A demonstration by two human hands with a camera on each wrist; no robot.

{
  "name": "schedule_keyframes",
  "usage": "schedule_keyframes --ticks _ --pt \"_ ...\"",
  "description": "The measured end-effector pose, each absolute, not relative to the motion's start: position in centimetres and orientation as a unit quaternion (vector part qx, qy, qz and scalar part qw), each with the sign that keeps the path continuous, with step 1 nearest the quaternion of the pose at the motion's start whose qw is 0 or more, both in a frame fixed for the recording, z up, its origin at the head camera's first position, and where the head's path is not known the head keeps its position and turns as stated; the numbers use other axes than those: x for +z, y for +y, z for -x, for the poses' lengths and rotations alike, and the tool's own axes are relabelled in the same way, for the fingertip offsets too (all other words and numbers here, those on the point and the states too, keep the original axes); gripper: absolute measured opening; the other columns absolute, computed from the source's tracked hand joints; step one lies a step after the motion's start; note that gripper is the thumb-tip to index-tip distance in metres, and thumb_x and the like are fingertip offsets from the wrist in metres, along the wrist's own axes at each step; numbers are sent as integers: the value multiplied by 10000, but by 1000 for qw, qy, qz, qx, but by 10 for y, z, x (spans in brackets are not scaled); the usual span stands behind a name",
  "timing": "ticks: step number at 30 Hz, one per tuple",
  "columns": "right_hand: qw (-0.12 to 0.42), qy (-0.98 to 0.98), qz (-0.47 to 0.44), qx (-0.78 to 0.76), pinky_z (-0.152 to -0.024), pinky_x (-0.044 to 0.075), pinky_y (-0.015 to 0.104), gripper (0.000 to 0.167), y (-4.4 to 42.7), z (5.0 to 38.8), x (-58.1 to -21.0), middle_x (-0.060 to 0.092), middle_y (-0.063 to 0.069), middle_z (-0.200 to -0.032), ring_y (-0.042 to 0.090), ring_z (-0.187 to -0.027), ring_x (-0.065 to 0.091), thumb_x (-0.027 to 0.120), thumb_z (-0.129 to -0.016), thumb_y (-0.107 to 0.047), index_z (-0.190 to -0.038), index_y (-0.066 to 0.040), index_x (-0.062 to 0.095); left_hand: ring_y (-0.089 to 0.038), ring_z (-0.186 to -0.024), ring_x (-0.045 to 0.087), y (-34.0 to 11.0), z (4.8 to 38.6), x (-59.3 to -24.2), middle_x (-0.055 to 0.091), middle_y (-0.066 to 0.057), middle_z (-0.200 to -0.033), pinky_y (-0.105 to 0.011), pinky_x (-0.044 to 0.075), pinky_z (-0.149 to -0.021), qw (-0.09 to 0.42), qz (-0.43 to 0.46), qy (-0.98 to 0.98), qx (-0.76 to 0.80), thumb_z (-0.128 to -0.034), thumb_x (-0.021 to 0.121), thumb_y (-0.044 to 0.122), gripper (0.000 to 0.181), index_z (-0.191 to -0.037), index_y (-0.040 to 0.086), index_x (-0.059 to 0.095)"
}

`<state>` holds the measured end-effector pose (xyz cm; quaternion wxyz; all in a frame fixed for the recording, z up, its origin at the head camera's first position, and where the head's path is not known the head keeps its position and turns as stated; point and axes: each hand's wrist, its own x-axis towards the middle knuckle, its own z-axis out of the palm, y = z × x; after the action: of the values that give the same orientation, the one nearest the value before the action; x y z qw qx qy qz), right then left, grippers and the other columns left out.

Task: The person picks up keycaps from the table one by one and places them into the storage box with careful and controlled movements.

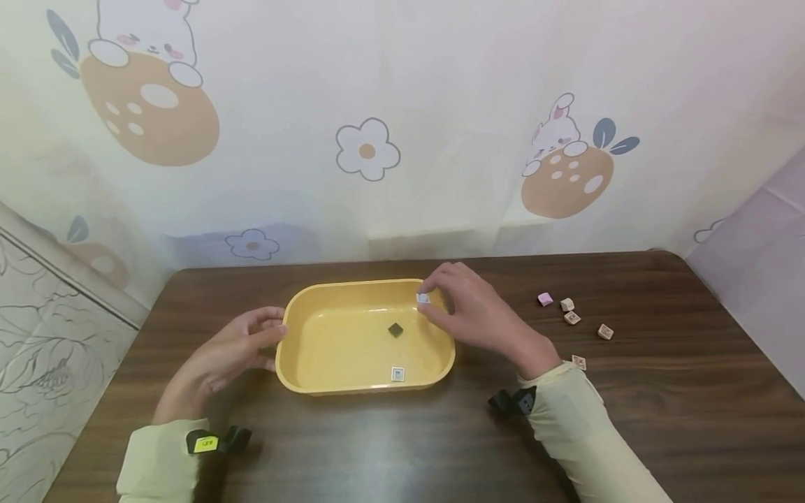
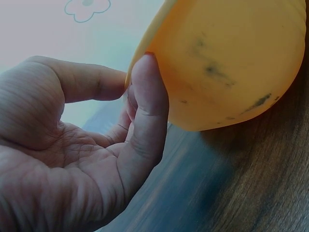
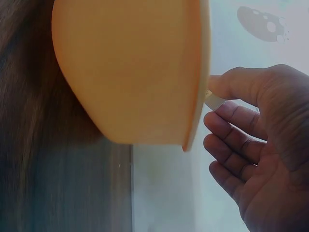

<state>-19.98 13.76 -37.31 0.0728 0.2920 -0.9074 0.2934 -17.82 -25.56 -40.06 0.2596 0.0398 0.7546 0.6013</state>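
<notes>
A yellow basin (image 1: 365,386) stands on the dark wooden table. My left hand (image 1: 242,347) pinches its left rim between thumb and fingers; in the left wrist view the hand (image 2: 111,140) grips the rim of the basin (image 2: 231,63). Over the basin's right end, my right hand (image 1: 481,311) pinches a small light keycap-like piece (image 1: 423,298). The right wrist view shows that piece (image 3: 215,101) between thumb and finger of the hand (image 3: 260,130), beside the rim. Inside the basin lie a dark piece (image 1: 395,330) and a whitish piece (image 1: 397,374).
Right of the basin lie a pink piece (image 1: 545,299) and several cream pieces, one of them (image 1: 606,332) farther right and another (image 1: 579,362) close to my right sleeve. A patterned curtain (image 1: 440,209) hangs behind the table (image 1: 352,447).
</notes>
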Motion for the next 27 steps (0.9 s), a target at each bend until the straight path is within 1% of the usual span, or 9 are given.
schedule_keyframes --ticks 9,16,21,24,27 --pt "65 -907 -297 291 -996 541 442 171 125 200 -373 718 13 -1119 245 -1126 630 793 -938 -227 -1074 -139 739 -213 -1009 688 -254 179 -399 598 -200 -1264 -396 663 -808 261 -31 755 601 -1078 579 199 586 -1507 -107 321" --pt "59 -905 -305 292 -1006 537 441 178 116 201 -369 719 13 -1120 242 -1127 622 799 -936 -226 -1079 -138 740 -209 -1011 685 -256 178 -399 608 -187 -1255 -389 661 -802 256 -25 758 600 -1081 576 204 570 -1500 -100 338" --pt "43 -904 -304 298 -979 539 437 172 111 199 -369 716 17 -1120 281 -1120 629 791 -942 -221 -1082 -134 742 -224 -1032 679 -256 177 -401 603 -200 -1273 -395 661 -810 258 -20 759 598 -1082 583 219 581 -1507 -94 339" --pt "43 -901 -309 302 -960 535 429 167 110 198 -370 714 20 -1115 293 -1104 630 790 -940 -212 -1078 -130 741 -223 -1028 683 -255 177 -400 601 -200 -1271 -395 662 -807 258 -22 756 601 -1083 581 209 579 -1507 -100 336" --pt "48 -898 -315 303 -940 533 418 158 109 197 -373 713 20 -1100 296 -1080 631 787 -938 -211 -1066 -129 741 -214 -1026 688 -255 179 -401 610 -174 -1248 -398 663 -806 261 -29 751 606 -1084 573 190 563 -1497 -112 338"
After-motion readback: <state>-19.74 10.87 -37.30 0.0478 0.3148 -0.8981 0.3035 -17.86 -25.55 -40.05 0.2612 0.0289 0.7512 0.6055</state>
